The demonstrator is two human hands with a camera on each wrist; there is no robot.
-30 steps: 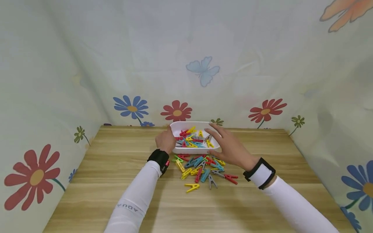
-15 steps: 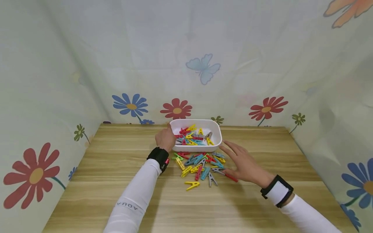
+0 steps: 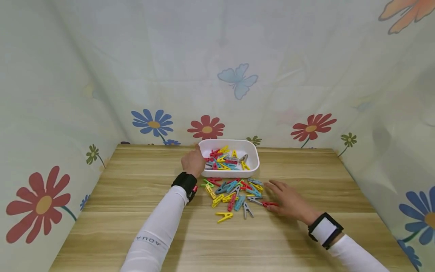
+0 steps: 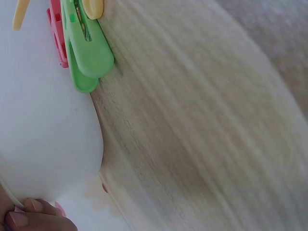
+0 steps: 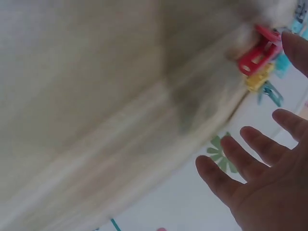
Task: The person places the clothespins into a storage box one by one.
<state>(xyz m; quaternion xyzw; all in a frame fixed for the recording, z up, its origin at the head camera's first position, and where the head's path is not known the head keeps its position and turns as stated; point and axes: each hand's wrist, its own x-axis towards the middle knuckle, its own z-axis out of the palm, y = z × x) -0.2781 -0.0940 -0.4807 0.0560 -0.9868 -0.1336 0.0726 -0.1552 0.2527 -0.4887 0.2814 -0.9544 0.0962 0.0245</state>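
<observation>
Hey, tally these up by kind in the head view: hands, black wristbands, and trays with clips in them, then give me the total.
Hands: 2, the left hand and the right hand
Black wristbands: 2, the left wristband and the right wristband
Trays with clips in them: 1, the white tray
Total: 5

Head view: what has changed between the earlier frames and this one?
The right hand has moved from over the right end of the white box, back and rightward, to beside the red clothespin at the right edge of the pile of clothespins; contact is unclear. The left hand still grips the box's left end; box and pile look unmoved.
</observation>
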